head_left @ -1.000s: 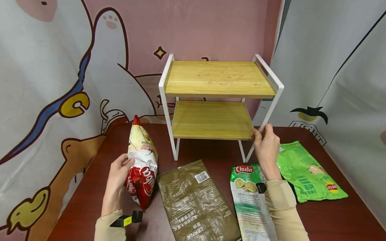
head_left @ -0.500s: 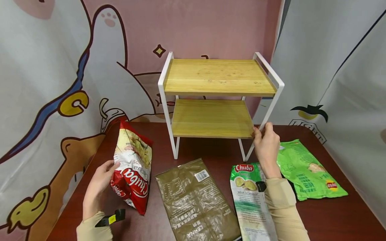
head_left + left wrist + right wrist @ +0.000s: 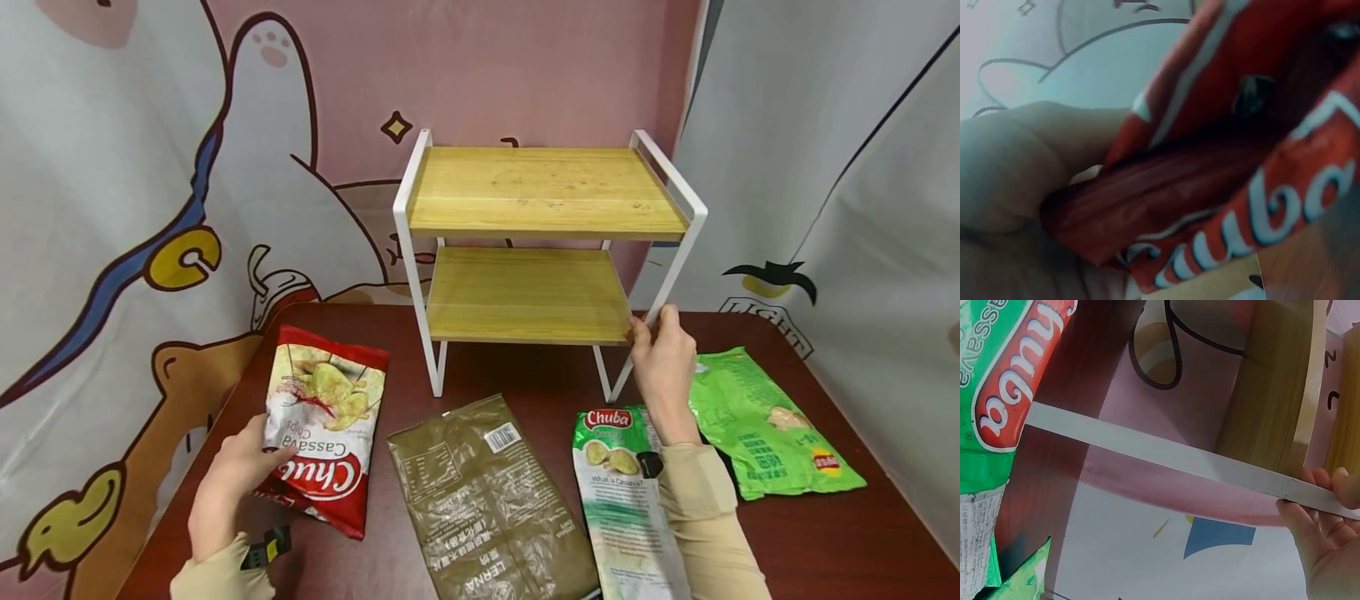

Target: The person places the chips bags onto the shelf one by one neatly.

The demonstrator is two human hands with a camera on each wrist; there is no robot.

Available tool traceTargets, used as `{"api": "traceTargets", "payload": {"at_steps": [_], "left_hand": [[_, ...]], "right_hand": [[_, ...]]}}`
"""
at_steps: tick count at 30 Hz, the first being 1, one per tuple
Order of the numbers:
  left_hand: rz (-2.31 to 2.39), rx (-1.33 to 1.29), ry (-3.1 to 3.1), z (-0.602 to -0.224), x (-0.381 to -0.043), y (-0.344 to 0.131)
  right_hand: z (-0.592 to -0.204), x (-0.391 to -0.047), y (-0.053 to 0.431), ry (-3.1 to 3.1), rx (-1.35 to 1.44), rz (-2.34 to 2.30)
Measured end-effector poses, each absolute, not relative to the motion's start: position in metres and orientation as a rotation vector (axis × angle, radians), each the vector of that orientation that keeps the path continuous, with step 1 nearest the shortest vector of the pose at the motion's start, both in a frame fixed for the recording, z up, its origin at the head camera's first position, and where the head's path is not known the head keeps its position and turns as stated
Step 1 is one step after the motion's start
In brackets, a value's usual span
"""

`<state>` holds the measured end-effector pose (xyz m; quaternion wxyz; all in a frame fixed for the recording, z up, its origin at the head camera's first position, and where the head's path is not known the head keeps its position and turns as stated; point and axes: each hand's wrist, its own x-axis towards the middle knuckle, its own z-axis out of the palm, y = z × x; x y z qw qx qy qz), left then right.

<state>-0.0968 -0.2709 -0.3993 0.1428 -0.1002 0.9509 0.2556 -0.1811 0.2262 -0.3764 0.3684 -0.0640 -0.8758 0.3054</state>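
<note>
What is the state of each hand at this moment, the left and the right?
Left hand: closed, holding the red and white Chuba bag.
Right hand: closed, gripping the white shelf leg.

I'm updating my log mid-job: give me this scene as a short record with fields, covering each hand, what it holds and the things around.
Left hand: grips a red, white and cream plastic chip bag at its left side
Right hand: grips the white front right leg of a two-tier rack with pale wood-look shelves
Before the rack: brown rectangular plastic bag
Right of that: long green-and-white plastic bag
Far right: bright green plastic bag
Surface: dark red-brown table
Unclear: whether the held bag touches the table
</note>
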Motion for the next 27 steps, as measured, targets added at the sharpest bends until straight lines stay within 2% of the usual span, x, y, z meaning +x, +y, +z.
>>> {"api": "traceTargets", "payload": {"at_steps": [6, 18, 27], "left_hand": [[0.552, -0.416, 2.874, -0.413, -0.100, -0.258], [0.298, -0.536, 2.927, -0.415, -0.098, -0.168], [0.301, -0.381, 2.916, -0.439, -0.103, -0.162]], "right_hand": [[-0.377, -0.182, 0.227, -2.242, -0.170, 0.779], [-0.376, -0.180, 0.226, -2.244, -0.162, 0.794], [-0.376, -0.180, 0.226, -2.239, -0.158, 0.796]]}}
